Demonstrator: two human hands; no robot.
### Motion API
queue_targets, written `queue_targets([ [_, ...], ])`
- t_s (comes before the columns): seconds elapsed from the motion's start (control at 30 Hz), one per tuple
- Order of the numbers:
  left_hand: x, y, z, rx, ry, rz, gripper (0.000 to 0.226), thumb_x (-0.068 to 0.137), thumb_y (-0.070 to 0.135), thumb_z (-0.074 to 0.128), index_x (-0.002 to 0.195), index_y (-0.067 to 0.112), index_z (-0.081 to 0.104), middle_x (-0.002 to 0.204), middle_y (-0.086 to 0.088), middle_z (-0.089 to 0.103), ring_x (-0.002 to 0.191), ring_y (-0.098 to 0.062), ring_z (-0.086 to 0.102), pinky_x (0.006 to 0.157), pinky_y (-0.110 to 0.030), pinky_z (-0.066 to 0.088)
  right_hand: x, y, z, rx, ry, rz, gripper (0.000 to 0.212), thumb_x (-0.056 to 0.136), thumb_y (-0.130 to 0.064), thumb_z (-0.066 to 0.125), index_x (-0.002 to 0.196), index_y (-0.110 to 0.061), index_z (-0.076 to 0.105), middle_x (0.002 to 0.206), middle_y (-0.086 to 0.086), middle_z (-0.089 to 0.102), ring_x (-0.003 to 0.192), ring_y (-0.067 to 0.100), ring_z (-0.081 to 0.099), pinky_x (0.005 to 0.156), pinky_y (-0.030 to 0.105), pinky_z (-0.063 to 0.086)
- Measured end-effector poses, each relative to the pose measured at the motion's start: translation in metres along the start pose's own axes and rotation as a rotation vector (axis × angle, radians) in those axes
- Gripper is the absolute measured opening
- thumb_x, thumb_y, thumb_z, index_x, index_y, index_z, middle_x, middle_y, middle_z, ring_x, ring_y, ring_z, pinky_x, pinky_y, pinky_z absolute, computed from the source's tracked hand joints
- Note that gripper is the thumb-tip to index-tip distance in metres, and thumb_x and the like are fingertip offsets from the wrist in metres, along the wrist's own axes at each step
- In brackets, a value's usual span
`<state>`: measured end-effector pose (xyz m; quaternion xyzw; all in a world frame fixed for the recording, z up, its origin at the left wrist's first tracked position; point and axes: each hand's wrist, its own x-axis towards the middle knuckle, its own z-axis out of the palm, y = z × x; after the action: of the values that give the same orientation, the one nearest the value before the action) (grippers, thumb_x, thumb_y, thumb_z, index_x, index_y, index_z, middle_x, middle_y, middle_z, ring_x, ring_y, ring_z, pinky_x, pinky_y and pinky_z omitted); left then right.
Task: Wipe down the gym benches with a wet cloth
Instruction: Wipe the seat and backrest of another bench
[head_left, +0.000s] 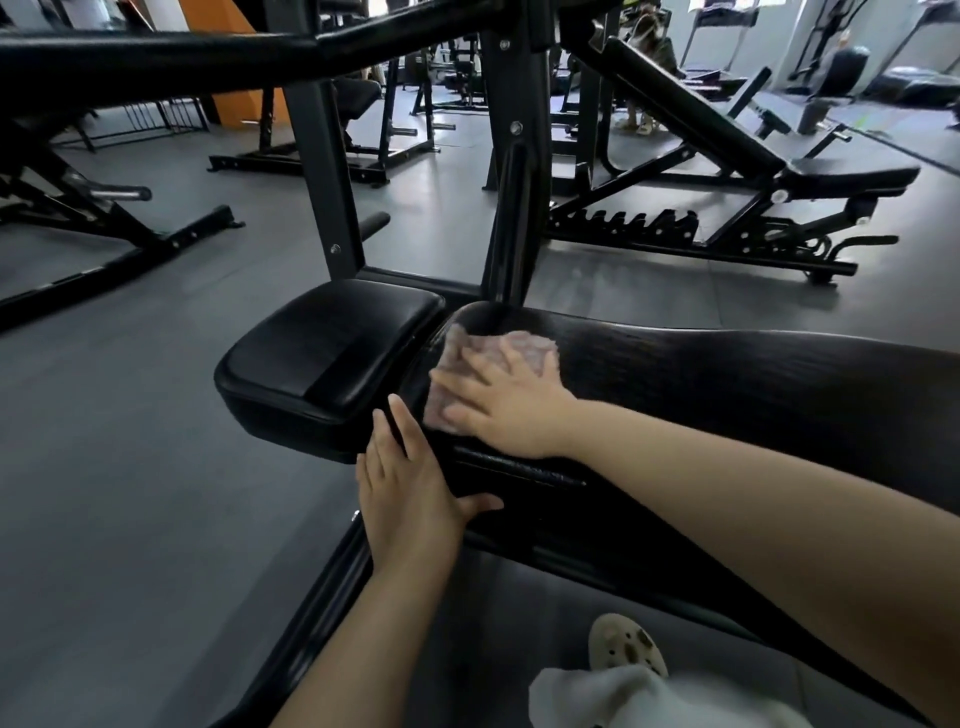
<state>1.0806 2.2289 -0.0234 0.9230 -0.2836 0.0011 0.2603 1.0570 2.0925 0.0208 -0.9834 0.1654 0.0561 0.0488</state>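
cloth on bench pad, both hands in contact

the right hand (506, 397) lies flat on a pinkish cloth (485, 364), fingers straight and spread, pressing the cloth down onto the long black back pad (727, 395) of the gym bench. the cloth sits at the pad's narrow end, just beside the gap that separates it from the square black seat pad (332, 358). part of the cloth shows beyond the fingertips and beside the thumb; the rest is covered by the palm.

the left hand (410, 478) rests against the near side edge of the back pad, fingers straight and held together, pointing toward the seat pad, thumb stretched out along the pad's lower edge. it holds nothing.

two dark steel uprights (514, 171) of the bench frame rise behind the pads. an adjustable incline bench (727, 156) stands on the grey floor (130, 467) to the right rear, well apart. another bench frame (104, 223) stands to the left. a light perforated shoe (626, 649) and white fabric (649, 696) show at the bottom edge, under the right forearm.
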Motion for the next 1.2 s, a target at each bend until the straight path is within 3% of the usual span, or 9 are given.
queue_targets([
  [0.13,-0.006,0.002,-0.002,-0.008,0.063,0.071,0.132,0.06,0.049,0.082,0.148,0.02,-0.011,0.155,-0.02,-0.006,0.144,-0.031,0.003,0.118,-0.039,0.011,-0.038,0.021,0.004,-0.032,0.004,-0.041,0.054,0.094,-0.061,0.021,0.145,-0.052,0.004,0.16,-0.004,-0.007,0.144,0.033,-0.016,0.107,0.067,-0.011],
  [0.23,-0.011,0.006,0.003,0.035,0.255,0.346,0.112,0.044,0.022,0.093,0.137,0.016,0.031,0.146,-0.025,0.024,0.131,-0.039,0.032,0.103,-0.047,0.036,-0.051,0.054,0.003,-0.001,0.007,0.067,0.054,0.094,-0.062,0.022,0.145,-0.053,0.006,0.159,-0.007,-0.009,0.144,0.029,-0.016,0.109,0.065,-0.008],
  [0.3,-0.016,0.013,0.007,0.068,0.325,0.56,0.093,0.04,0.006,0.091,0.121,0.013,0.045,0.136,-0.022,0.039,0.121,-0.034,0.04,0.097,-0.044,0.043,-0.052,0.084,0.0,0.008,0.006,0.178,0.054,0.094,-0.062,0.02,0.145,-0.052,0.005,0.159,-0.008,-0.01,0.145,0.028,-0.015,0.11,0.064,-0.008],
  [0.5,-0.028,0.031,0.017,0.062,0.235,0.863,0.061,0.041,0.019,0.091,0.096,0.016,0.064,0.106,-0.004,0.062,0.101,-0.023,0.053,0.089,-0.031,0.036,-0.047,0.182,-0.019,0.114,0.009,0.646,0.061,0.092,-0.068,0.014,0.148,-0.045,0.006,0.16,-0.004,-0.008,0.144,0.035,-0.012,0.106,0.069,-0.009],
  [0.6,-0.03,0.036,0.019,0.036,0.234,0.88,0.05,0.047,0.025,0.09,0.09,0.018,0.066,0.097,0.002,0.064,0.092,-0.021,0.06,0.087,-0.029,0.035,-0.043,0.172,-0.021,0.151,-0.006,0.692,0.059,0.093,-0.066,0.014,0.148,-0.045,0.006,0.159,-0.003,-0.01,0.143,0.037,-0.016,0.103,0.072,-0.01],
  [0.83,-0.024,0.042,0.015,-0.001,0.264,0.849,0.068,0.038,0.029,0.092,0.093,0.02,0.054,0.096,-0.001,0.065,0.096,-0.021,0.054,0.084,-0.03,0.033,-0.111,0.073,0.004,0.027,-0.046,0.192,0.053,0.096,-0.059,0.021,0.144,-0.053,0.0,0.158,-0.005,-0.017,0.142,0.031,-0.021,0.107,0.066,-0.013],
  [0.93,-0.026,0.045,0.015,-0.016,0.252,0.841,0.076,0.037,0.023,0.093,0.098,0.021,0.046,0.099,-0.003,0.064,0.099,-0.021,0.049,0.086,-0.03,0.032,-0.164,0.075,0.007,-0.02,-0.086,0.117,0.053,0.096,-0.059,0.021,0.141,-0.057,-0.007,0.155,-0.01,-0.023,0.141,0.023,-0.026,0.111,0.059,-0.014],
  [1.07,-0.031,0.05,0.019,-0.053,0.188,0.914,0.075,0.041,0.01,0.09,0.1,0.021,0.046,0.102,-0.002,0.061,0.103,-0.018,0.044,0.091,-0.028,0.031,-0.194,0.152,0.01,0.054,-0.072,0.403,0.05,0.096,-0.057,0.018,0.143,-0.054,-0.001,0.157,-0.009,-0.019,0.143,0.023,-0.021,0.113,0.057,-0.009],
  [1.2,-0.037,0.057,0.023,-0.05,0.088,1.018,0.063,0.052,0.02,0.089,0.102,0.024,0.051,0.104,0.004,0.059,0.104,-0.014,0.046,0.092,-0.029,0.04,-0.194,0.236,0.006,0.09,-0.011,0.829,0.067,0.084,-0.075,0.007,0.145,-0.05,-0.003,0.158,-0.008,-0.019,0.145,0.029,-0.012,0.11,0.063,-0.005],
])
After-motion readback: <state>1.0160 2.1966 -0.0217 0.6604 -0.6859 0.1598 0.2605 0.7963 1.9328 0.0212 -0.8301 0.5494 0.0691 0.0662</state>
